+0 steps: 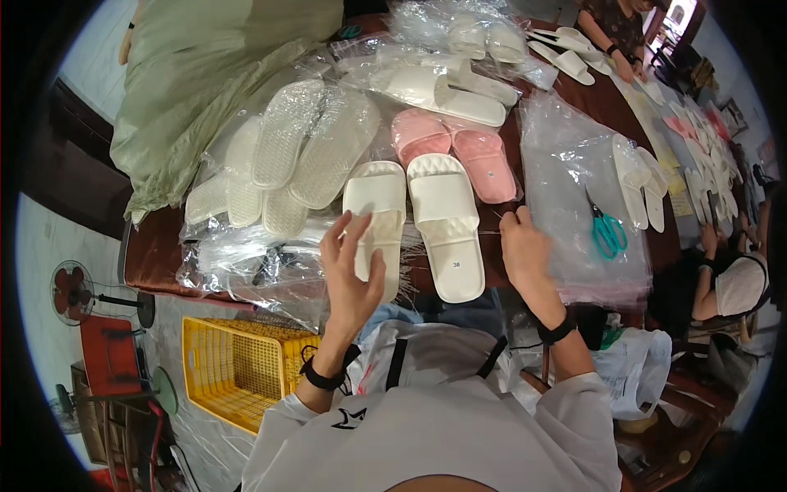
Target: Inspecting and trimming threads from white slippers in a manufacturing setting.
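Two white slippers lie side by side at the table's near edge, toes pointing away. Over the outer side of the left slipper [374, 193] hovers my left hand [352, 262], fingers curved and apart, holding nothing visible; I cannot tell whether it touches. The right slipper [447, 225] has a small size sticker on its insole. Just right of it is my right hand [526, 246], slightly blurred, fingers drawn together; a thin strand seems to show by the fingertips. Behind the pair sit pink slippers [485, 164] in clear plastic.
Bagged white slippers [287, 135] pile up at left and behind. Flat clear bags [566, 230] bear teal-handled scissors [608, 234] at right. A bundle of thin ties [246, 258] lies left. A yellow crate [238, 361] stands below. Other people [619, 33] work at the far right.
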{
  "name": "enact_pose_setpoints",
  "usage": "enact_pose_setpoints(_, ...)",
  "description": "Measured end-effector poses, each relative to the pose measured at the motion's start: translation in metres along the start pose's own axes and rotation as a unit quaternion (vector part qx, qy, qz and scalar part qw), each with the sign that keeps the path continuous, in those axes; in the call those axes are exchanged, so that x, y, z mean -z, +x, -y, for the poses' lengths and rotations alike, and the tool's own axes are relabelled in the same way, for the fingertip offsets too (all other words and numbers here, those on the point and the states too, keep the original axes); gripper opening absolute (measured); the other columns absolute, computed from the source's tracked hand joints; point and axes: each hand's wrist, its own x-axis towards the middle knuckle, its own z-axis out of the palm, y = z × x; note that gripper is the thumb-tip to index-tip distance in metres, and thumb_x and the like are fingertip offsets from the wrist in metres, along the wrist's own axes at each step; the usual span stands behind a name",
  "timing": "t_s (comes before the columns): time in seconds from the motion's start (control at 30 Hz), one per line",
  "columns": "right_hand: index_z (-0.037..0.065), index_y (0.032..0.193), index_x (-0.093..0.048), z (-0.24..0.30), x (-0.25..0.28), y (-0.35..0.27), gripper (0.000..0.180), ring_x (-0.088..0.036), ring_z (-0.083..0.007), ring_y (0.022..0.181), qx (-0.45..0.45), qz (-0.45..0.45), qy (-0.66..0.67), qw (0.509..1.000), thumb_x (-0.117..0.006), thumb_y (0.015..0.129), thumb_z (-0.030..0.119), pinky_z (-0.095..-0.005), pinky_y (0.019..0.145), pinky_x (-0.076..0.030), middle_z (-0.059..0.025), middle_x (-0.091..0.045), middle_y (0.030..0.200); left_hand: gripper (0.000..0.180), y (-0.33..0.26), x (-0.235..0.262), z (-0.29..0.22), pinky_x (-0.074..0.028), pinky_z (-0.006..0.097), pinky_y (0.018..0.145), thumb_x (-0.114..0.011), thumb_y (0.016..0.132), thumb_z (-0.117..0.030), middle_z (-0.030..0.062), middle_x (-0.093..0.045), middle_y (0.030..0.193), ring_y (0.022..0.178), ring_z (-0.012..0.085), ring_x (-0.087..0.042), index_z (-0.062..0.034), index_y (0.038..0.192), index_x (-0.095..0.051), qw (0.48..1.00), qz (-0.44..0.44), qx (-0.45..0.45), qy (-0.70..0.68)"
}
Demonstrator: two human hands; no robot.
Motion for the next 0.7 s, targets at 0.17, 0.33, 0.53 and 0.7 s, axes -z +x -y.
enact_pose_setpoints(0.17,0.006,0.089,-0.055,-0.008,0.040,-0.006,0.006,-0.061,-0.0292,0.073,0.038,-0.156,0.161,0.974,-0.056,0.084,0.003,-0.0379,0.056,-0.047,-0.0105,-0.057,0.088,0.050,-0.004,-0.014,-0.002,-0.032,0.049,0.102,-0.067,0.075,-0.007,0.0204,-0.042,0.132,0.119,0.0396,-0.040,-0.0129,0.124,-0.058,0.998,0.050,-0.036,0.004)
enact_pose_setpoints(0.33,0.007,0.093,-0.057,-0.015,0.088,-0.017,0.003,-0.060,-0.0160,0.076,-0.067,-0.126,0.313,0.939,-0.057,0.090,0.008,-0.0266,0.060,-0.045,-0.0068,-0.061,0.085,0.053,-0.003,-0.031,-0.009,-0.031,0.051,0.103,-0.070,0.075,-0.015,0.0231,-0.040,0.134,0.122,0.0434,-0.036,-0.0136,0.126,-0.057,0.989,0.109,-0.102,0.019)
enact_pose_setpoints(0.53,0.005,0.094,-0.054,-0.011,0.130,-0.039,0.006,-0.050,-0.0050,0.070,-0.132,-0.169,0.531,0.819,-0.056,0.094,0.010,-0.0203,0.059,-0.040,0.0007,-0.054,0.082,0.051,-0.009,-0.032,-0.012,-0.030,0.050,0.103,-0.071,0.075,-0.015,0.0219,-0.038,0.136,0.124,0.0426,-0.035,-0.0124,0.124,-0.058,0.990,0.118,-0.071,0.020)
enact_pose_setpoints(0.7,0.005,0.094,-0.056,0.011,0.126,-0.055,0.003,-0.052,-0.0052,0.073,-0.107,-0.135,0.483,0.858,-0.058,0.091,0.005,-0.0205,0.059,-0.043,0.0000,-0.056,0.086,0.035,-0.012,-0.010,-0.027,-0.039,0.043,0.096,-0.069,0.079,-0.014,0.0171,-0.054,0.120,0.111,0.0354,-0.049,-0.0085,0.114,-0.064,0.989,0.128,-0.036,-0.071)
